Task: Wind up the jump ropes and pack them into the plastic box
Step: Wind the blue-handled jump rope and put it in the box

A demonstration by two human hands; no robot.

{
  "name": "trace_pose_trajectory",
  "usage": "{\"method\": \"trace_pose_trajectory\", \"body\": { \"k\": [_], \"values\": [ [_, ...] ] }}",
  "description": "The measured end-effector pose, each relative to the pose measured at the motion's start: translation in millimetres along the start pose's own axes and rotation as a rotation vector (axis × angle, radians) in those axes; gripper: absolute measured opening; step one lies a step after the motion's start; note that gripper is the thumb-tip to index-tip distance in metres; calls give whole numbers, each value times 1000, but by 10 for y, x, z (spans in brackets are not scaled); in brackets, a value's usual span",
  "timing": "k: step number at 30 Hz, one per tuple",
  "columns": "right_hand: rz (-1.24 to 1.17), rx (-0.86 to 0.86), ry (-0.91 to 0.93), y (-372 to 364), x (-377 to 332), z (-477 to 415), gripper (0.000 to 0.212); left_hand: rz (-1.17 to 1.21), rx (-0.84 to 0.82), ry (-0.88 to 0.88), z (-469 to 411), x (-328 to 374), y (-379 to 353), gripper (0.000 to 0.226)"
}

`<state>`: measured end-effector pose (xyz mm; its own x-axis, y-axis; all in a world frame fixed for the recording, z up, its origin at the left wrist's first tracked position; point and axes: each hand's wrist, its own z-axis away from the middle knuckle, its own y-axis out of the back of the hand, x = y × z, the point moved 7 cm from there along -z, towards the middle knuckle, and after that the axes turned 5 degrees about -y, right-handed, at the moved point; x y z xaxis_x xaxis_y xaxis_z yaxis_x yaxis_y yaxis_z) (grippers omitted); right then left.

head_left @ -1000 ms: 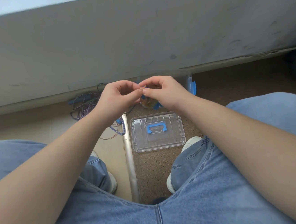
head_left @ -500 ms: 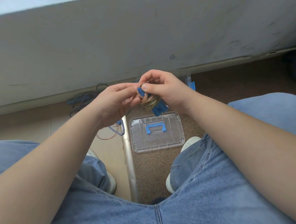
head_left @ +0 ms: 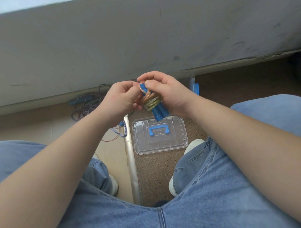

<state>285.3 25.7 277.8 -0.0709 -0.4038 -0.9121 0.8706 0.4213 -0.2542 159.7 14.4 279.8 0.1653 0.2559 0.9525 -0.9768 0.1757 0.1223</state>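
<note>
Centre of frame, above the knees: both hands work on one jump rope. Its cord, yellowish and orange, is coiled tight round a pair of blue handles held side by side.

Right hand: fingers curled round the bundle, thumb pressed on the handle tops. Left hand: fingers bent in, pinching the loose cord end at the upper edge of the coil. Exactly how the end runs under the fingertips is hidden.

Step in hand, by my reading: finishing the wind, tucking or locking the tail so that the coil holds.

Below the hands, lower centre, the clear lid with its blue grip lies flat on the brown floor mat, off the box. The plastic box shows only as a sliver of wall and blue clip behind the right wrist.

Left of centre, a second rope, purple and blue, lies loose and tangled on the floor by the wall.

Next move likely calls for securing the tail, then carrying the bundle right and down into the box without the coil slackening. After that, the loose rope needs winding.
</note>
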Motion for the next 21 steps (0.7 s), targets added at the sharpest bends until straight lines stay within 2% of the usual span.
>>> {"method": "trace_pose_trajectory", "body": {
  "k": [2,4,7,14,17,21],
  "values": [
    [39,-40,11,-53,18,12,14,-82,1,-3,-10,-12,23,27],
    [86,-58,22,-65,15,37,19,-161,-25,-24,-1,10,33,18],
    [103,-77,41,-68,-42,78,20,-288,-19,-73,12,71,72,19],
    [54,-108,-53,-57,7,73,21,-697,55,-318,15,247,167,12],
    [-18,-77,-46,-16,34,24,23,-639,93,-297,13,198,140,8],
    [-76,-93,-21,14,48,10,20,-241,4,-131,41,73,28,11]
  ]
}}
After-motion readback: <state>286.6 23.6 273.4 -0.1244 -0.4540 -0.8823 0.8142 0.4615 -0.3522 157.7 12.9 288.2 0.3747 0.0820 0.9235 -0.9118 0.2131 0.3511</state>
